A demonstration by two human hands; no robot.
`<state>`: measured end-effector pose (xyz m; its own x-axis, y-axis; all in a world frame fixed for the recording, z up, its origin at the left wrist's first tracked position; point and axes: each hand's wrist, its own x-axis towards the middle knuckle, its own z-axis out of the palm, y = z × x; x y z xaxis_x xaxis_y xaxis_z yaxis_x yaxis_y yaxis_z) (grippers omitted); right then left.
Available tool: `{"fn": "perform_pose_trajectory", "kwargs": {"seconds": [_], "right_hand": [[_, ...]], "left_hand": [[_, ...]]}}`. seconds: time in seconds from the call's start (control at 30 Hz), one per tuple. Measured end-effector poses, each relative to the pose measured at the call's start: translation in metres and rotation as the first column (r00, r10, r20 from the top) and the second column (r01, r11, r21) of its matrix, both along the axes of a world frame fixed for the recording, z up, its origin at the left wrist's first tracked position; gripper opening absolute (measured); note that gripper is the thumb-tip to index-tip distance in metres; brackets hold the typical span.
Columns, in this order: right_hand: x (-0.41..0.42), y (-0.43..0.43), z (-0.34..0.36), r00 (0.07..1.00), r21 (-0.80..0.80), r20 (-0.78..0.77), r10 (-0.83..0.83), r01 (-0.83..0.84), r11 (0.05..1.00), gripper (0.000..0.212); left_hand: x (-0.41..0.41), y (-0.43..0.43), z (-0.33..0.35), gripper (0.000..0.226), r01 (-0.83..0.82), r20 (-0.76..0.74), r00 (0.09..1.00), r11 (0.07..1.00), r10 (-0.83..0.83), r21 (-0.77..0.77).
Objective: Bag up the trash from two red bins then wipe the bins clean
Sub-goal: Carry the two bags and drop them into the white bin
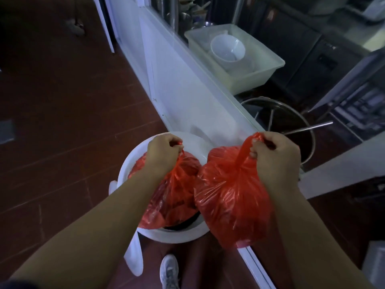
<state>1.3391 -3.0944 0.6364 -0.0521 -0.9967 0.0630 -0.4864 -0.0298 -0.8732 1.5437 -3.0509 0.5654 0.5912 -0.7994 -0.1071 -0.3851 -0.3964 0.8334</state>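
Two full red plastic trash bags hang from my hands. My left hand (163, 152) grips the gathered top of the left red bag (173, 197), which sits partly inside a white round bucket (133, 163) on the floor. My right hand (275, 155) grips the twisted neck of the right red bag (231, 201), held up in the air just right of the bucket, touching the other bag. No red bin is in view.
A white partition wall (187, 90) runs diagonally past the bucket. Behind it stand a clear plastic tub (262, 65) with a white bowl (227, 51) and a large steel pot (300, 130) with a ladle. Red tiled floor (62, 122) lies at left; my shoe (169, 272) shows below.
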Motion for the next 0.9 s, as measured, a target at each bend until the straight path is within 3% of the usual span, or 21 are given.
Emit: {"fn": "perform_pose_trajectory", "kwargs": {"seconds": [0.13, 0.33, 0.43, 0.7, 0.9], "right_hand": [[0.008, -0.012, -0.014, 0.999, 0.02, -0.042, -0.001, 0.002, 1.0, 0.012], [0.022, -0.024, -0.036, 0.99, 0.114, -0.095, 0.108, -0.097, 0.989, 0.015], [0.032, -0.03, -0.043, 0.967, 0.206, -0.106, 0.232, -0.207, 0.956, 0.015], [0.068, -0.039, -0.077, 0.833, 0.311, -0.139, 0.536, -0.477, 0.822, 0.014], [0.091, -0.051, -0.12, 0.76, 0.392, -0.195, 0.621, -0.519, 0.759, 0.016]], "left_hand": [[0.003, -0.014, -0.015, 0.013, 0.065, 0.035, 0.997, 0.996, -0.067, 0.059], [0.021, -0.005, -0.043, 0.011, 0.037, -0.029, 0.999, 0.977, -0.031, 0.21], [0.025, 0.008, -0.052, 0.002, -0.007, -0.065, 0.998, 0.968, 0.024, 0.25], [0.03, 0.054, -0.065, 0.007, -0.216, -0.173, 0.949, 0.941, 0.265, 0.26], [0.035, 0.082, -0.065, 0.007, -0.339, -0.173, 0.903, 0.9, 0.393, 0.273]]}}
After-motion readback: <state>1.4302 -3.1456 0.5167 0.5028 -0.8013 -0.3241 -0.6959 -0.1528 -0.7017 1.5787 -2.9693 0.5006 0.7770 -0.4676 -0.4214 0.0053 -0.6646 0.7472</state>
